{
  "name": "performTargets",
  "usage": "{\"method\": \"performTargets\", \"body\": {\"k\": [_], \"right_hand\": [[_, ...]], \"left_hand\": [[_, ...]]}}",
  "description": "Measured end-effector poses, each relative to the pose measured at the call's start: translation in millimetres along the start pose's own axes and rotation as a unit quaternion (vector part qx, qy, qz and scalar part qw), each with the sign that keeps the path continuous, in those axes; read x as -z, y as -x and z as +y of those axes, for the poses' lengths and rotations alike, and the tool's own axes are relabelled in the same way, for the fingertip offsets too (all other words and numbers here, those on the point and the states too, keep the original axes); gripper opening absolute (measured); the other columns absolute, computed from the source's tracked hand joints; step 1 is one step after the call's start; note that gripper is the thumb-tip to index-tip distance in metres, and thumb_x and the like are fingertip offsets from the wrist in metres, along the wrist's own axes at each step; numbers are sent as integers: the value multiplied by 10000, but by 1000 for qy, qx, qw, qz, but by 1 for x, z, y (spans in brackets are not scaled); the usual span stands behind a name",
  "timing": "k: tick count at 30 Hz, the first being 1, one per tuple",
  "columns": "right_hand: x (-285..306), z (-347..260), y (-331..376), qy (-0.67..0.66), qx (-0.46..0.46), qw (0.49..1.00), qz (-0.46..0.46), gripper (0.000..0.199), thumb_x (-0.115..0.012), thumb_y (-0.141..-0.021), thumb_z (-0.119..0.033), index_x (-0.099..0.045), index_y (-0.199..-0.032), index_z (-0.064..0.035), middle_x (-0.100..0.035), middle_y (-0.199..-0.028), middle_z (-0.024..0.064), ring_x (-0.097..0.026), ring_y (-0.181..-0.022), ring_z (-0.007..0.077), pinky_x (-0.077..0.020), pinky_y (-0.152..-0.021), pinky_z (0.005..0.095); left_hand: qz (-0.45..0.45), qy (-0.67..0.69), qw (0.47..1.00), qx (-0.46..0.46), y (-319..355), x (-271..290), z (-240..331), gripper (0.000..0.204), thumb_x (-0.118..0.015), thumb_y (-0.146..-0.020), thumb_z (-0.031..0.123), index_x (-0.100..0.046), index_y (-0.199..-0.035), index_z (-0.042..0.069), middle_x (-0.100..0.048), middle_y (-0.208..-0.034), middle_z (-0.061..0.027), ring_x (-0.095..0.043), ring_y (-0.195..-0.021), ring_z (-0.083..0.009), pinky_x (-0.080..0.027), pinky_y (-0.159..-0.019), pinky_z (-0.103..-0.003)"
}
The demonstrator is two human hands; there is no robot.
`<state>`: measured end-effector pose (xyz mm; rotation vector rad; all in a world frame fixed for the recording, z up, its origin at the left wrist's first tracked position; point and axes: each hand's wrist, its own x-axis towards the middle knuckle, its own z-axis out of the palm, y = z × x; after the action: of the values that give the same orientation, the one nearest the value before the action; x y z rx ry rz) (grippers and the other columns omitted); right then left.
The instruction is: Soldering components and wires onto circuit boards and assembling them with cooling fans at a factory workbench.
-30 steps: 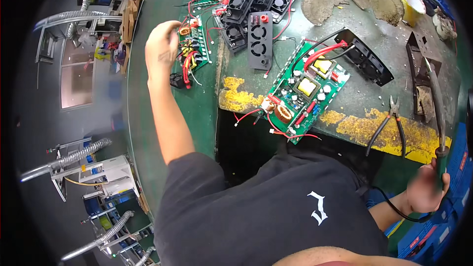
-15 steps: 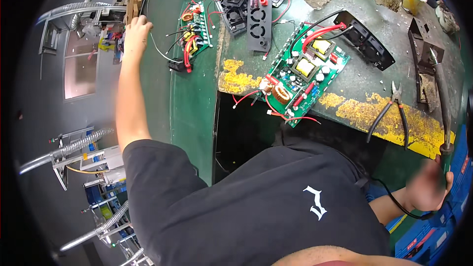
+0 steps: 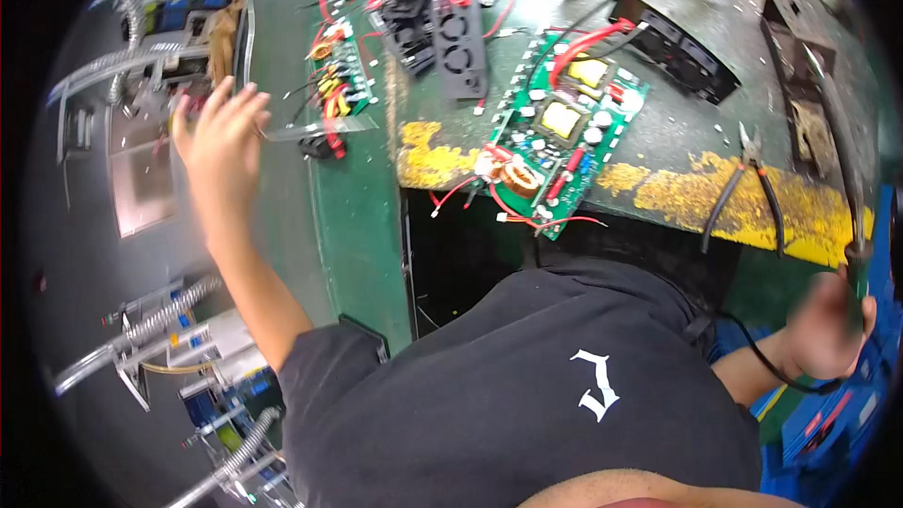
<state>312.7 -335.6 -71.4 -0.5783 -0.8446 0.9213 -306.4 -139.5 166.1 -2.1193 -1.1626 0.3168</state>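
My left hand [image 3: 221,150] is raised over the left side, beyond the table edge, slightly smeared by motion. Its outer fingers are spread, while thumb and forefinger seem pinched on a thin, silvery solder wire [image 3: 315,129], whose blurred end points toward a small green circuit board [image 3: 350,85]. At the lower right my right hand [image 3: 832,339] is closed around the handle of a soldering iron [image 3: 854,207], its long shaft pointing away from me; part of this hand is blurred. Nearest me on the table, a larger green circuit board [image 3: 564,132] carries coils, capacitors and red wires.
Black-and-orange cutters [image 3: 750,174] lie right of the large board. Behind it is a black fan panel [image 3: 677,47]; more fan panels [image 3: 458,42] are piled at the back. A metal bracket [image 3: 800,85] stands beside the iron. Blue crates [image 3: 828,423] are at lower right.
My left hand has moved down and left, its outer fingers spreading and the solder wire swinging with it. The view has shifted a little; my right hand keeps its hold on the soldering iron.
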Motion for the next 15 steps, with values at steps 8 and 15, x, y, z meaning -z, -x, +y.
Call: {"method": "performTargets", "body": {"k": [8,15], "right_hand": [[-34,-3,2,104,34,992,63,523,-393,-1014,-436,-643,-1331,-104,-657,-1233,351,-660,-921,337,-492,-741,410],[-37,-27,23,120,13,991,62,488,-416,-1015,-437,-654,-1300,-120,-644,-1257,341,-652,-894,305,-491,-713,393]], "left_hand": [[98,384,889,-229,-87,5,210,345,-770,-804,283,-691,-1071,80,-540,-845,-28,-565,-825,-240,-477,-916,-408],[193,466,823,-260,-130,21,261,235,-752,-796,231,-696,-941,55,-465,-752,-45,-529,-698,-226,-422,-616,-351]]}}
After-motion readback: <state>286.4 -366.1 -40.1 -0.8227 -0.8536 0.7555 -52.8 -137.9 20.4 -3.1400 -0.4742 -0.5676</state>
